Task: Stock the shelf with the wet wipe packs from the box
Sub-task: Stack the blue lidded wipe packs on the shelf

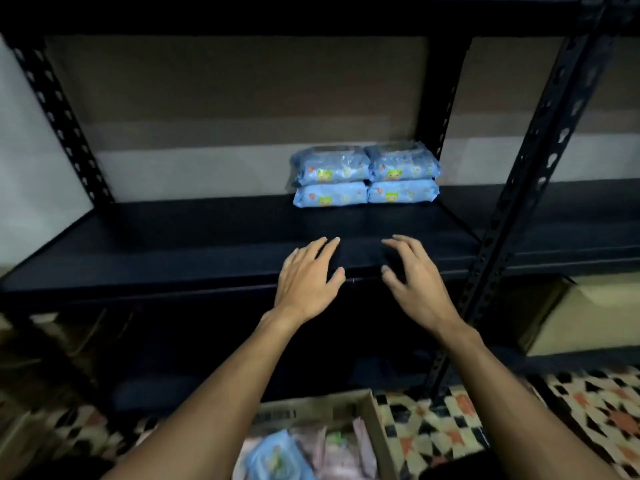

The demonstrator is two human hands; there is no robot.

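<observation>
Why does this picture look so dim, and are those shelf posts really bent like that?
Head view: the light is dim, so the black shelf goes nearly featureless while the blue wet wipe packs stand out; the post leans and bows, likely wide-angle distortion; the box and patterned floor at the bottom edge look smeared; the left hand and right hand are fairly sharp.

stockroom or shop back room, black slotted-angle metal shelving (221,244), blue wet wipe packs (365,176) stacked on it, open cardboard box (375,431) on patterned floor tiles (485,417)
</observation>
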